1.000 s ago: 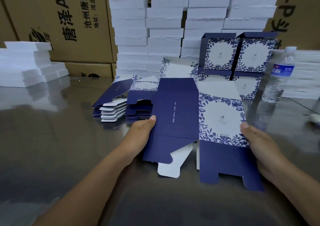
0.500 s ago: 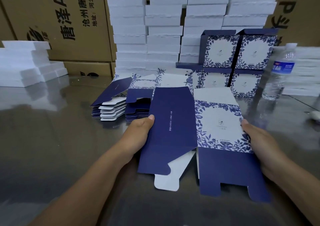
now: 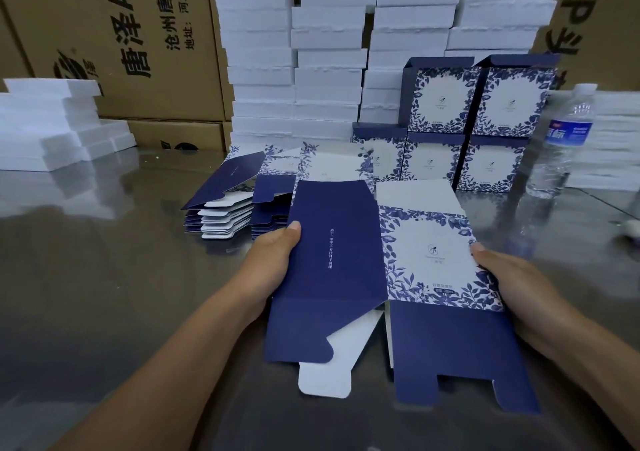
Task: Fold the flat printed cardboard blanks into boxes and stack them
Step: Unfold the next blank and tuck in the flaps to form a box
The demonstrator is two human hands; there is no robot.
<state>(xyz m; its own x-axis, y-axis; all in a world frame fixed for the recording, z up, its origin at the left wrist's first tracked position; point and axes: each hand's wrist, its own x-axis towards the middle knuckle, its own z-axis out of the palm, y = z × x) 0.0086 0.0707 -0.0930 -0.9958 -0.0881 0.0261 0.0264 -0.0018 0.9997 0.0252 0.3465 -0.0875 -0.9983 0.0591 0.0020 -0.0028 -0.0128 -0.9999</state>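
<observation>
Two-handed grip: left hand pinches navy edge, right hand pinches floral edge of half-opened navy-and-white printed cardboard blank; centre crease midway between, long axis toward person.

One held blank, five folded boxes, one bottle.

Navy floral blank half-opened; folded boxes stacked behind.

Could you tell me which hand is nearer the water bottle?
Right. The right hand grips the blank below the water bottle; the left hand holds its far edge.
</observation>
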